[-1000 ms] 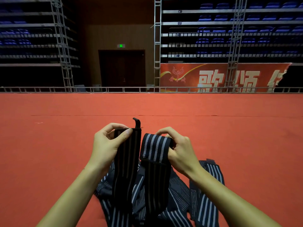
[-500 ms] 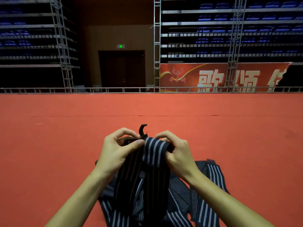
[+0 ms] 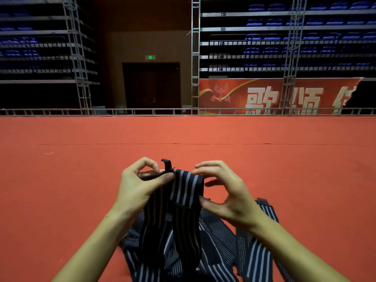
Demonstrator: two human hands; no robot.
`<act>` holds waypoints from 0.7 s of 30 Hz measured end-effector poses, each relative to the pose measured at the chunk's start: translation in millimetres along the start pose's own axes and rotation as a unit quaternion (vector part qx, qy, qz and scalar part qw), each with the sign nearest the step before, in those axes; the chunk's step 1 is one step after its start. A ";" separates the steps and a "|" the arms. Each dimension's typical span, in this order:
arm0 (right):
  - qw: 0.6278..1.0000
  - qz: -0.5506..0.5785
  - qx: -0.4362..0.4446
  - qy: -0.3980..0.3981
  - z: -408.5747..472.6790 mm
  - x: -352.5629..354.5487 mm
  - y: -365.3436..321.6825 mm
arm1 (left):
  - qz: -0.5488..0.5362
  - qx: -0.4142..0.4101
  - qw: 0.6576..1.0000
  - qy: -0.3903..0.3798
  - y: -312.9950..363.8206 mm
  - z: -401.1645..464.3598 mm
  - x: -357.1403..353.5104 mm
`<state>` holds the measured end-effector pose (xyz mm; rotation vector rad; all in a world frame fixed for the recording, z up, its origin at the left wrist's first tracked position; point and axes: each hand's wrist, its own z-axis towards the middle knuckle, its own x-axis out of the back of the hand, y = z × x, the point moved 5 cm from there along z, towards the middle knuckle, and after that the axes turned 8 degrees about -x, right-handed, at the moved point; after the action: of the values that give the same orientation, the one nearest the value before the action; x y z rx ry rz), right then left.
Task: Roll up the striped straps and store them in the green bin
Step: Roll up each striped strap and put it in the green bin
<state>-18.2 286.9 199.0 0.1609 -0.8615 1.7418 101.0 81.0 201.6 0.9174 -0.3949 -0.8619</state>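
Note:
I hold one dark strap with pale stripes up over the red floor. It hangs doubled, and a small black loop sticks up from its top. My left hand pinches the strap's top left end between thumb and fingers. At the strap's right edge, my right hand has its thumb and index fingertip on the fabric, with the other fingers curled clear of it. Several more striped straps lie in a heap under my wrists. The green bin is not in view.
Red carpet stretches ahead to a low metal rail. Behind it stand tiered blue seats, scaffold posts, a dark doorway and a red banner.
My hands have come together, bringing the two strap ends side by side. My right fingers have loosened from a full grip to thumb and index only.

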 end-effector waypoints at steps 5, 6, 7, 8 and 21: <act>0.990 -0.105 0.084 0.043 1.8 4.7 -7.8 | -0.002 0.020 1.000 -0.012 2.0 0.1 -3.0; 0.990 -0.103 0.089 0.047 2.4 5.7 -9.3 | -0.004 0.025 1.000 -0.012 2.2 0.3 -2.8; 0.990 -0.095 0.088 0.049 2.6 5.8 -10.1 | -0.005 0.028 1.000 -0.012 2.3 0.3 -2.3; 0.992 -0.084 0.081 0.047 2.9 5.4 -10.1 | -0.006 0.030 0.999 -0.013 2.6 0.4 -2.1; 0.997 -0.071 -0.017 0.028 -16.4 -3.6 2.8 | -0.015 0.022 1.000 0.008 9.2 -1.0 1.7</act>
<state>-14.3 294.0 184.0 0.1457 -0.8187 1.5916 107.0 83.1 208.5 0.9733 -0.3874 -0.8761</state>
